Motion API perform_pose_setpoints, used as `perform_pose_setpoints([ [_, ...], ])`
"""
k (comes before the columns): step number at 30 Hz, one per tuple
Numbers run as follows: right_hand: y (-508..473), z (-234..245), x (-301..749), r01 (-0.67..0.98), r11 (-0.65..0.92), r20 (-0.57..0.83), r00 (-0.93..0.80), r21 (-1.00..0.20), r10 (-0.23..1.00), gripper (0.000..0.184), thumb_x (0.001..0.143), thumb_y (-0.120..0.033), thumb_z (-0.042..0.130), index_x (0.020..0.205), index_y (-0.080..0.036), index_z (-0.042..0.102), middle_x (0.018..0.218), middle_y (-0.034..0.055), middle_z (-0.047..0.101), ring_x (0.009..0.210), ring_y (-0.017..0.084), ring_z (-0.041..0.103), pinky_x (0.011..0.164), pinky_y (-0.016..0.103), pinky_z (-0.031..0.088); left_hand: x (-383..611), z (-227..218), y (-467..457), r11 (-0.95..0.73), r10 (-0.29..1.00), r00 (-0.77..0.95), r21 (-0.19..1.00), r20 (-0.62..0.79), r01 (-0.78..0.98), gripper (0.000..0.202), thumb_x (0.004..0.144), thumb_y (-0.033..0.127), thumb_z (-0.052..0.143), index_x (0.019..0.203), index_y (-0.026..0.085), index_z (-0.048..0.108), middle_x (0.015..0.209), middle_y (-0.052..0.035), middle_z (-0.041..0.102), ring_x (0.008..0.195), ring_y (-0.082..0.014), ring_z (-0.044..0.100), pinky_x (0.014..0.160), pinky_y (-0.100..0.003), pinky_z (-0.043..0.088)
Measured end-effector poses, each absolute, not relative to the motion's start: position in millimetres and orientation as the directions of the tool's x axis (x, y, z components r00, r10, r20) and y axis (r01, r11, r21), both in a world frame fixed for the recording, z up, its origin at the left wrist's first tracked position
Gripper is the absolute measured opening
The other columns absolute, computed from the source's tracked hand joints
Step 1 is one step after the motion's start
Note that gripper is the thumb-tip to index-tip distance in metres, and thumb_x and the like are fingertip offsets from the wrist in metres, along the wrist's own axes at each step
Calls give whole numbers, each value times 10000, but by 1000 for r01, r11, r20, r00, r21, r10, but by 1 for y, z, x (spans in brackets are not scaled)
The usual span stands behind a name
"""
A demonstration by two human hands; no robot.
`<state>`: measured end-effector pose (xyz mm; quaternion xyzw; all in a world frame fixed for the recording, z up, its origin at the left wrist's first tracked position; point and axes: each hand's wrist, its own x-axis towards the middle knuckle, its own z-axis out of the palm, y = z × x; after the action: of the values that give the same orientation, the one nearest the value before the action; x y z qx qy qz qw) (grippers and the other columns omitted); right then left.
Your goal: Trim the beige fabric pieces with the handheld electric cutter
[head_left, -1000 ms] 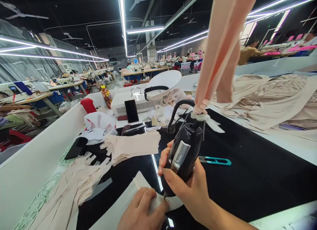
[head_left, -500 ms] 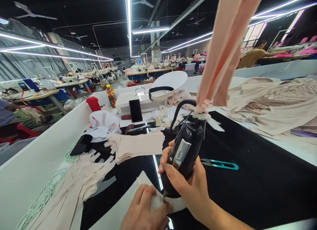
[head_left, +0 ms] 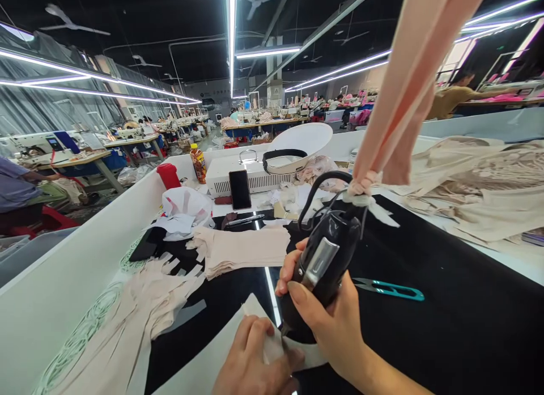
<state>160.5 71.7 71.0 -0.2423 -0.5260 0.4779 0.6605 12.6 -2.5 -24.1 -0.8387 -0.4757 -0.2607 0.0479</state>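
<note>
My right hand [head_left: 327,315] is wrapped round a black corded hand tool [head_left: 335,242] with a silver plate on its side. Pink fabric strips [head_left: 395,100], knotted to the tool's top, rise out of view. The tool's lower tip meets a pale fabric piece [head_left: 212,349] on the black tabletop; its underside is hidden. Close beside that tip, my left hand [head_left: 255,355] is closed on the pale fabric, fingers curled and pressing it down. Teal thread snips [head_left: 393,290] lie to the right of my right hand.
Behind the hands lies a stack of pale pink fabric pieces [head_left: 246,250]. Pale strips [head_left: 131,315] and green cord [head_left: 85,321] are along the left wall. A phone [head_left: 240,190] leans on a white box [head_left: 219,182]. More cloth [head_left: 488,179] is heaped at right.
The view has turned slightly left, so everything sits further right in the picture. Both hands keep nearly the same place and hold on the tool and the fabric.
</note>
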Motion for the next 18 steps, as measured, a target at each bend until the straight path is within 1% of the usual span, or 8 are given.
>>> perform_pose_setpoints([
  [4,71,72,160,-379,423,460,-7,-823,888,258,922,-294,776,1096,-271,586,803,-20,676,614,144,647,575,272,583,16,-25,-2,-536,765,391,170,512,827,544,749,234,959,1210,359,700,1142,-69,485,1068,-282,555,937,-416,609],
  [7,73,70,160,-388,433,470,2,-813,883,301,930,-393,796,1117,-282,587,816,-18,669,629,148,639,583,281,588,18,-23,-2,-531,762,379,173,525,829,529,749,272,976,1190,362,698,1132,-65,473,1044,-275,554,908,-410,613],
  [10,76,67,160,-392,447,480,16,-804,877,348,926,-470,800,1137,-293,589,837,-19,660,656,150,635,612,293,600,20,-20,-3,-525,768,379,169,517,834,569,702,283,1010,1171,360,697,1135,-62,473,1040,-269,558,896,-390,613],
  [14,78,64,158,-385,452,489,0,-805,872,358,917,-478,809,1142,-299,594,841,-23,666,658,147,638,626,299,618,22,-15,-3,-508,784,379,158,491,846,574,660,301,1034,1123,362,701,1091,-48,494,1008,-258,564,864,-347,609],
  [16,78,64,157,-385,450,488,-1,-806,873,341,922,-461,805,1140,-302,597,840,-27,669,654,145,646,625,298,629,22,-14,-2,-504,787,375,159,491,849,559,664,332,1032,1115,367,703,1088,-47,508,1010,-259,568,869,-343,605],
  [18,78,64,157,-378,445,479,6,-812,878,310,930,-422,796,1134,-299,598,842,-28,673,651,144,662,631,299,639,22,-15,-2,-510,783,376,166,496,844,540,687,331,1021,1124,367,706,1093,-46,520,1018,-253,573,890,-334,599],
])
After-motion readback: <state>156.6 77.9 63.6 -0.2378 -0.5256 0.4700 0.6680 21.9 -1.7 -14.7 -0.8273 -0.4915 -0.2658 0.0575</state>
